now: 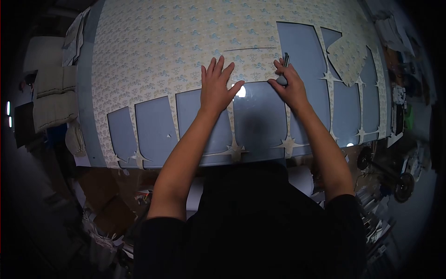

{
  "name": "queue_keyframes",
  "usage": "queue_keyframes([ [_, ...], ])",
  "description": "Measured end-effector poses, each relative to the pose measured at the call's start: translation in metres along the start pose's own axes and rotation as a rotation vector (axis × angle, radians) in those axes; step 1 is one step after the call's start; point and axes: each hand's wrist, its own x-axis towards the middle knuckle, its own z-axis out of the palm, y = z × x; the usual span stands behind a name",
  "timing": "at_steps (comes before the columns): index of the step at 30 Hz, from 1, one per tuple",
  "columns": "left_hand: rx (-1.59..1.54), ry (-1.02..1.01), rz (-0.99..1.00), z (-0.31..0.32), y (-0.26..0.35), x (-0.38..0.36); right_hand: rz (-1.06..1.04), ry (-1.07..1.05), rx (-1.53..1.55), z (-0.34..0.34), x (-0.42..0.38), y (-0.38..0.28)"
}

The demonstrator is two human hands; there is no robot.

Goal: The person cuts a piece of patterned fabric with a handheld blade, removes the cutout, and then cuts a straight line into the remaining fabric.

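While right hand [291, 86] holds tool [286, 59], patterned piece [347, 58] overlaps sheet's [153, 60] cutouts [302, 39].

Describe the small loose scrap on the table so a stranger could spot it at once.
Find the big table with the patterned sheet, then the openings cut along the sheet's near edge. In the second opening from the left lies the scrap: a tiny pale triangle, apart from the patterned strips beside it.
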Motion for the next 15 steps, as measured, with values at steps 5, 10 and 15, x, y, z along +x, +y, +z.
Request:
queue_keyframes([
  [5,-0.01,0.016,-0.005,0.0004,0.0006,0.0002,0.041,-0.022,0.02,0.0013,-0.0004,0.0013],
  [10,0.0,0.011,-0.005,-0.0005,0.0007,-0.0001,-0.066,0.033,-0.04,0.0026,0.001,0.0014],
  [15,0.005,-0.006,-0.002,-0.0021,0.0016,0.0005,0.007,-0.008,-0.004,0.0021,0.0003,0.0025],
])
